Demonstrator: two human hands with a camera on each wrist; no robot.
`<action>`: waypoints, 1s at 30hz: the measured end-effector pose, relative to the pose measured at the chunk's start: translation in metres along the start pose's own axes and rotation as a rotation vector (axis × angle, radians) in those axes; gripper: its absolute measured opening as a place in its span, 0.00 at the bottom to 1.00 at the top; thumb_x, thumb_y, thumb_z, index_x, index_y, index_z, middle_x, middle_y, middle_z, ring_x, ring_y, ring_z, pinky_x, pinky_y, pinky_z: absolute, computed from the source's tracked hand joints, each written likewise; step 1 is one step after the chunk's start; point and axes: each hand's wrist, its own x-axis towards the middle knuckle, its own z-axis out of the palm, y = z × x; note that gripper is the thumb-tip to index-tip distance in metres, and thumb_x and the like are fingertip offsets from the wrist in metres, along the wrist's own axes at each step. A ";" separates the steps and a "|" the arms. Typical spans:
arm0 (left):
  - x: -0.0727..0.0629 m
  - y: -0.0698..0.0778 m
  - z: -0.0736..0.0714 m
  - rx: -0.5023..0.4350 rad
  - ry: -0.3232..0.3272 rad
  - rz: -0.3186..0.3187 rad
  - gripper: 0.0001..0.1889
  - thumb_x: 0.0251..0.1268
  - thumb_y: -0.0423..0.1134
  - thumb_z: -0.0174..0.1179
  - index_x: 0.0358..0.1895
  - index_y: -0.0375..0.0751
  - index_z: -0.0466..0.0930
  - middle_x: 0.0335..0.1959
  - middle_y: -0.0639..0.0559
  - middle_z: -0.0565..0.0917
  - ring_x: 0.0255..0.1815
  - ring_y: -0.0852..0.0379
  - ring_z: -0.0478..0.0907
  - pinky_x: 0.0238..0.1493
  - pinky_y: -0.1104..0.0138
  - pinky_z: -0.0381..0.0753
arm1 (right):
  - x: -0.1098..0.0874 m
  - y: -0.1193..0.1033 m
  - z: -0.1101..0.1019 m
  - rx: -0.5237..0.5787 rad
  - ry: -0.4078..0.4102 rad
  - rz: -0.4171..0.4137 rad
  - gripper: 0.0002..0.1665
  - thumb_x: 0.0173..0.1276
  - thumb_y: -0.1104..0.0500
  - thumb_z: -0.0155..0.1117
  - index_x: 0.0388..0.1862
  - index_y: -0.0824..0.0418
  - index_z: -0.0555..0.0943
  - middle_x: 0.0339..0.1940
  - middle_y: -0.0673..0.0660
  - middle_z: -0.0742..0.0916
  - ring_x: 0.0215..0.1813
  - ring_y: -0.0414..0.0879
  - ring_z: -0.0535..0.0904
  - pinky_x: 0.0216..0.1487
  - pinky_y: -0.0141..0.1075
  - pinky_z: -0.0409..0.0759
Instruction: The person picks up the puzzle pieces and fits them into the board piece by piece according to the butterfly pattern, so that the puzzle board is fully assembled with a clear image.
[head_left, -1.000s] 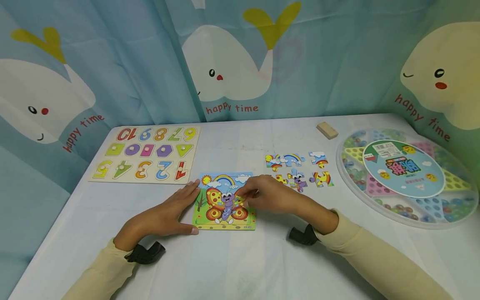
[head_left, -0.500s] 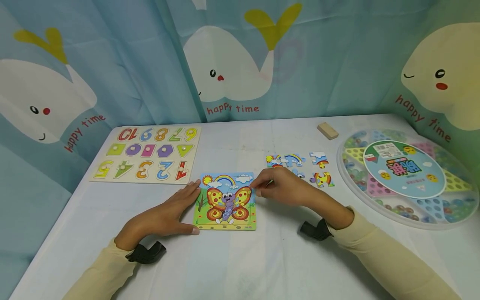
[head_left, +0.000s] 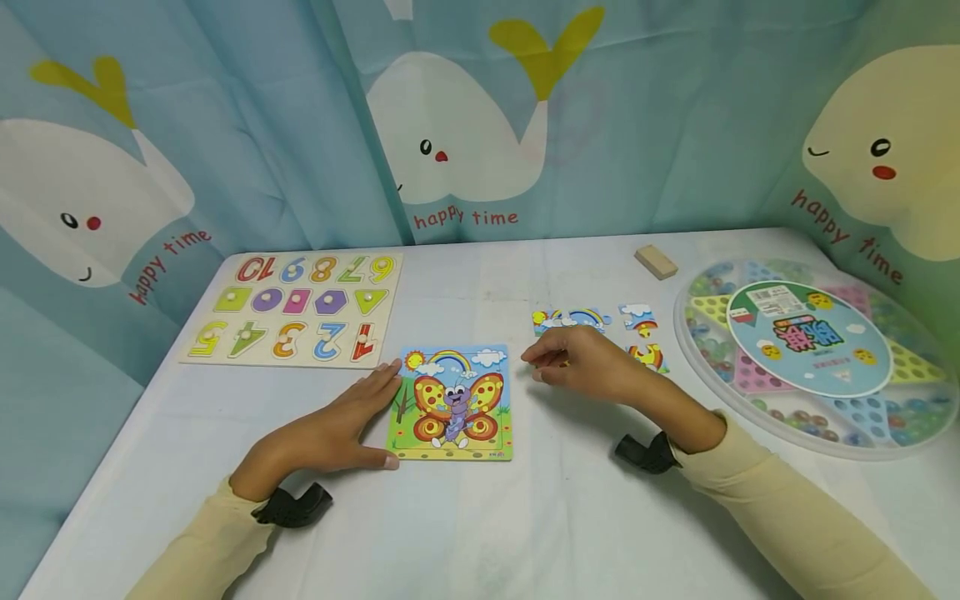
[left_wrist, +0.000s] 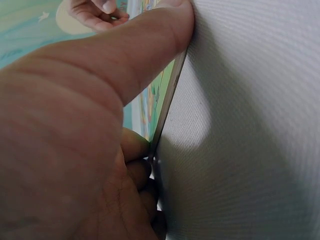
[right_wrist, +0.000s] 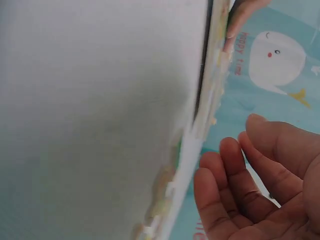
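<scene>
A square butterfly jigsaw puzzle (head_left: 454, 404) lies flat on the table, its picture whole within a printed border. Along its left edge rests my left hand (head_left: 337, 425), thumb at the near corner and fingertips by the far part of that side. In the left wrist view the thumb (left_wrist: 105, 60) lies against the board's edge. My right hand (head_left: 588, 362) is over the table just right of the puzzle, fingers loosely bent. The right wrist view shows a gap between its thumb and fingers (right_wrist: 235, 185), with nothing held. Loose jigsaw pieces (head_left: 638, 318) lie beyond this hand, some hidden by it.
A peg board of numbers and shapes (head_left: 292, 310) lies at the back left. At right sits a round, clear-lidded game box (head_left: 813, 350) with marbles. A small wooden block (head_left: 656, 262) is near the back edge, before a whale-print curtain (head_left: 465, 125).
My right hand has left the butterfly's wing and moved right, off the puzzle, towards the loose pieces, covering some of them. My left hand stays at the puzzle's left edge.
</scene>
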 end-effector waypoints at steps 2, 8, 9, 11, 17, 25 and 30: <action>0.000 0.000 0.000 -0.002 -0.001 -0.003 0.55 0.54 0.54 0.71 0.78 0.42 0.45 0.80 0.55 0.36 0.78 0.48 0.34 0.74 0.49 0.44 | 0.001 0.005 0.000 0.019 0.002 0.001 0.11 0.61 0.72 0.67 0.44 0.69 0.85 0.41 0.58 0.87 0.40 0.45 0.82 0.43 0.35 0.82; 0.000 0.000 0.000 -0.005 0.002 -0.005 0.55 0.53 0.54 0.71 0.78 0.42 0.45 0.80 0.56 0.36 0.78 0.48 0.34 0.74 0.48 0.45 | 0.002 0.013 -0.006 -0.010 0.040 0.021 0.12 0.61 0.71 0.66 0.45 0.68 0.85 0.43 0.57 0.87 0.42 0.47 0.81 0.42 0.36 0.81; 0.000 0.000 0.001 -0.005 0.003 -0.006 0.55 0.53 0.54 0.71 0.78 0.42 0.45 0.80 0.56 0.36 0.78 0.48 0.34 0.74 0.48 0.45 | 0.001 0.014 -0.007 -0.026 0.050 0.020 0.13 0.61 0.71 0.66 0.45 0.68 0.85 0.43 0.57 0.87 0.43 0.48 0.80 0.43 0.38 0.81; 0.000 0.000 0.001 -0.004 0.003 -0.006 0.56 0.53 0.54 0.71 0.78 0.42 0.45 0.80 0.56 0.36 0.78 0.48 0.34 0.74 0.48 0.45 | 0.001 0.015 -0.010 -0.054 0.069 0.023 0.13 0.61 0.71 0.65 0.46 0.68 0.85 0.43 0.56 0.87 0.44 0.50 0.80 0.44 0.41 0.80; 0.000 -0.001 0.000 0.001 0.003 0.004 0.56 0.53 0.54 0.71 0.78 0.41 0.44 0.80 0.54 0.36 0.78 0.48 0.33 0.74 0.49 0.43 | -0.002 0.021 -0.013 -0.112 0.085 0.072 0.14 0.61 0.70 0.66 0.47 0.67 0.85 0.45 0.58 0.86 0.45 0.53 0.78 0.48 0.47 0.78; 0.000 0.000 0.000 -0.004 -0.001 -0.005 0.56 0.53 0.54 0.72 0.78 0.41 0.44 0.80 0.55 0.36 0.78 0.48 0.33 0.74 0.49 0.44 | 0.000 0.024 -0.013 -0.172 0.088 0.123 0.17 0.59 0.70 0.68 0.49 0.68 0.84 0.42 0.57 0.86 0.41 0.50 0.77 0.43 0.41 0.76; 0.001 0.000 -0.001 0.002 -0.002 0.002 0.56 0.53 0.54 0.71 0.78 0.41 0.44 0.80 0.54 0.36 0.78 0.49 0.33 0.74 0.49 0.43 | 0.002 0.022 -0.012 -0.167 0.074 0.157 0.17 0.59 0.69 0.68 0.49 0.69 0.84 0.44 0.57 0.85 0.43 0.50 0.77 0.44 0.42 0.76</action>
